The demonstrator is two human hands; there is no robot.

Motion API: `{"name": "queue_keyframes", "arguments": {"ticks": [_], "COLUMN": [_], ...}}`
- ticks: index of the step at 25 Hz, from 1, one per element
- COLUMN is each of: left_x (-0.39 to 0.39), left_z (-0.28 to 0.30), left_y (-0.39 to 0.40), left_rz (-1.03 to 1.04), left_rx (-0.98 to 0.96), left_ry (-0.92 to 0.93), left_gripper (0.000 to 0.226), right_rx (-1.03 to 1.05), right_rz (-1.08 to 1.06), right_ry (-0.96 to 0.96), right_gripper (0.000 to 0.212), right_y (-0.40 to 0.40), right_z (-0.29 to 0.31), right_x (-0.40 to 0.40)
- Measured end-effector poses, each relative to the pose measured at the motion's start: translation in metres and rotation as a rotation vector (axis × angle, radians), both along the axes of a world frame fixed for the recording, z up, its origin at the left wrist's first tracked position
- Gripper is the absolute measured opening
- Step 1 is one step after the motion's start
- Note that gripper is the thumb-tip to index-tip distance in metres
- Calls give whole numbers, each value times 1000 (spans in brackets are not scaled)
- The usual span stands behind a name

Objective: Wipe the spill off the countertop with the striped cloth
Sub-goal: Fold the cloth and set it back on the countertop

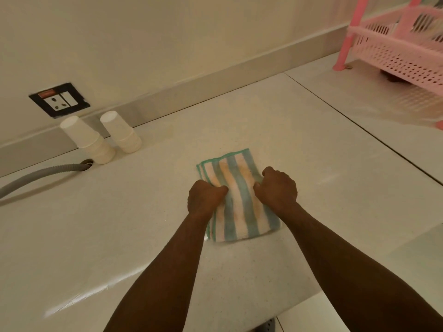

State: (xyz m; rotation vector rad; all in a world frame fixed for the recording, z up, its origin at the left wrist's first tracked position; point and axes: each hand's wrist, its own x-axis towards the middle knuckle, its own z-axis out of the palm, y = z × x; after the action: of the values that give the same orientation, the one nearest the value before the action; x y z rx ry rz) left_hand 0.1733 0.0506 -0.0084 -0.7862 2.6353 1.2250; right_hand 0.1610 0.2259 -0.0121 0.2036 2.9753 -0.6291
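Starting at the far left, we find a grey corrugated hose (pixel 36 174) running along the countertop (pixel 119 236) and ending at a hole near the back wall. Above it, a black wall socket (pixel 59 99) carries a small red label, though we cannot read any writing on it. Just right of the hose end stand two stacks of upturned white paper cups (pixel 87 140) and (pixel 121 131), close to each other and plain, with no print we can make out.

From the cups to the cloth we see a broad bare stretch of countertop, and more bare surface toward the near edge, where the slab drops off at the bottom of the view.

In the middle lies the striped cloth (pixel 236 200), folded flat on the countertop (blue, white and peach bands, green hem). Our left hand (pixel 205 198) is curled into a loose fist pinching the cloth's left edge; our right hand (pixel 279 190) is curled likewise on its right edge, fingers tucked under.

Right of the cloth, a dark seam crosses the countertop diagonally. Beyond it, at the far right corner, stands a pink plastic rack (pixel 402 44), its leg resting on the surface, well apart from the cloth.
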Motion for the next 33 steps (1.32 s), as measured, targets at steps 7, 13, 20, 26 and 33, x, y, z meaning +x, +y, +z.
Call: {"name": "queue_keyframes", "arguments": {"ticks": [7,13,20,26,33], "left_x": [1,-3,-6,-7,-39], "left_z": [4,17,18,13,54], "left_y": [-2,3,-1,-10,-42], "left_rz": [-48,-24,185,143,-334], "left_rx": [66,131,361,415,-240], "left_ry": [-97,-78,-137,-27,179], "left_gripper": [25,14,26,33,46], "right_rx": [-125,-122,-183,-403,-366], "right_rz": [-12,12,-18,35,352], "right_ry": [-175,-144,-131,-79,17], "right_gripper": [18,19,33,48,31], "right_y": [5,0,-2,0,5], "right_z": [1,5,4,3,46], "right_x": [-9,-10,-9,-20,-68]}}
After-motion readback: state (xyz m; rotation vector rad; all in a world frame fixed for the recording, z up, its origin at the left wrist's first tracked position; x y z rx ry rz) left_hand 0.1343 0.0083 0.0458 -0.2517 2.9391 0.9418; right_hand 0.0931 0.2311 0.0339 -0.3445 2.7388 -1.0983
